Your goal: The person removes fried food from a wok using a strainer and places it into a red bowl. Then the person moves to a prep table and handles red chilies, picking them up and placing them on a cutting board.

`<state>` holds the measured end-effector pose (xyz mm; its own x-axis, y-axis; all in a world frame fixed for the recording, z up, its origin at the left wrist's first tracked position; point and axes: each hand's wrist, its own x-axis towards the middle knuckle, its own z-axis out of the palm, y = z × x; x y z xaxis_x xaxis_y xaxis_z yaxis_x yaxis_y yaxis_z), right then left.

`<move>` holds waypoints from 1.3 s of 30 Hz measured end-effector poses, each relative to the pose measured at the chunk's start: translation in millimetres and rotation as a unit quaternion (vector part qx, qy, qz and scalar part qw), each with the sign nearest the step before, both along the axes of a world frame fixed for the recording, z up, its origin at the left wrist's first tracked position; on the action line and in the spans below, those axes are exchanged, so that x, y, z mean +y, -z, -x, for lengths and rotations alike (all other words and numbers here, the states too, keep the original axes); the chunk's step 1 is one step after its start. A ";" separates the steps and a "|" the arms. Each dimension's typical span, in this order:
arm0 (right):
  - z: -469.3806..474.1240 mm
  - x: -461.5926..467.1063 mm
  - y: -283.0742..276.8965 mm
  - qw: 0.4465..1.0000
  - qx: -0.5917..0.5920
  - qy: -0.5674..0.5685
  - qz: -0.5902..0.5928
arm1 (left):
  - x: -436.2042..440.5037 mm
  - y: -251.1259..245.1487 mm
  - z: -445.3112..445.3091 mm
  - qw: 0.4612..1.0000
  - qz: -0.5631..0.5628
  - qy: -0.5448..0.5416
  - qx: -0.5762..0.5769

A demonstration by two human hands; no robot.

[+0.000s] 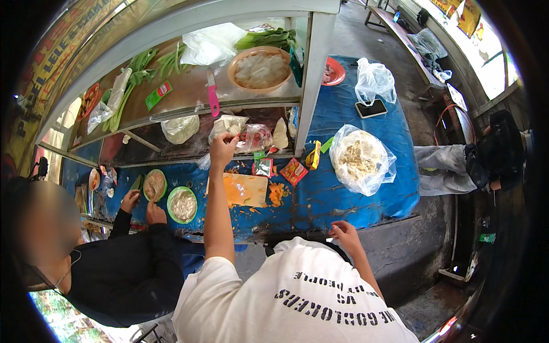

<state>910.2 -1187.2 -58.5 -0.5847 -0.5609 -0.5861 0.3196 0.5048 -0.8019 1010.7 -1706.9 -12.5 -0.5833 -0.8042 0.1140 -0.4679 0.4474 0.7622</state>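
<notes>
My left hand (223,150) reaches over the table to the lower shelf of the stall cabinet. Its curled fingers are beside a clear plastic bag with pale contents (227,126) and a bag with red contents (257,136); whether they grip anything is unclear. Below that forearm lies a wooden cutting board (246,189), stained orange, with orange vegetable scraps (277,194) at its right. My right hand (347,236) hangs at the table's front edge, fingers slightly bent and apart, with nothing visible in it. Seasoning packets (294,171) lie beyond the board.
At left, a co-worker's hands (155,213) are at a bowl of pinkish paste (155,185), beside a green-rimmed bowl (182,205). A pink-handled knife (213,99) overhangs the upper shelf's edge. A bag of shredded food (358,159) and a phone (371,109) rest on the blue table cover.
</notes>
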 end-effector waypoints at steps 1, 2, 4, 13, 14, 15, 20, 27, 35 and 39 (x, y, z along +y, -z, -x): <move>-0.1 -1.6 -0.7 1.000 -0.008 -0.004 0.006 | 2.2 -1.2 -2.5 1.000 -0.008 -0.005 0.011; 0.1 -4.1 -2.5 1.000 -0.010 -0.007 0.007 | 4.0 -3.0 -5.0 1.000 -0.015 -0.010 0.023; 1.6 -11.9 -9.8 0.999 -0.033 -0.005 0.021 | 11.4 -6.8 -7.2 0.995 -0.057 -0.018 0.083; 9.8 -96.4 -79.5 0.975 -0.156 -0.029 0.158 | 180.2 -22.9 8.4 0.972 -0.154 0.056 0.168; 9.8 -109.4 -83.4 0.970 -0.164 -0.005 0.181 | 203.4 -26.2 10.7 0.974 -0.160 0.065 0.144; 10.7 -121.4 -85.7 0.962 -0.174 0.019 0.207 | 221.4 -29.4 12.7 0.977 -0.167 0.075 0.111; 25.1 -151.5 -82.3 0.954 -0.167 0.080 0.236 | 263.9 -40.6 14.7 0.979 -0.031 0.125 0.156; 37.0 -137.9 -77.0 0.924 -0.253 0.107 0.265 | 210.3 -3.7 0.0 0.949 -0.226 -0.058 0.211; 31.3 -119.4 -72.0 0.931 -0.262 0.107 0.230 | 84.7 56.3 10.5 0.782 -0.555 -0.196 0.203; 21.9 -104.5 -65.3 0.937 -0.265 0.100 0.204 | 53.0 68.2 29.9 0.698 -0.622 -0.274 0.228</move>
<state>888.4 -1291.7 6.8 -0.3897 -0.7111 -0.5852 0.7830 0.0786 -0.6170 980.8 -1653.9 -80.7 -0.2808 -0.5350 -0.7968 0.1086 -0.8426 0.5274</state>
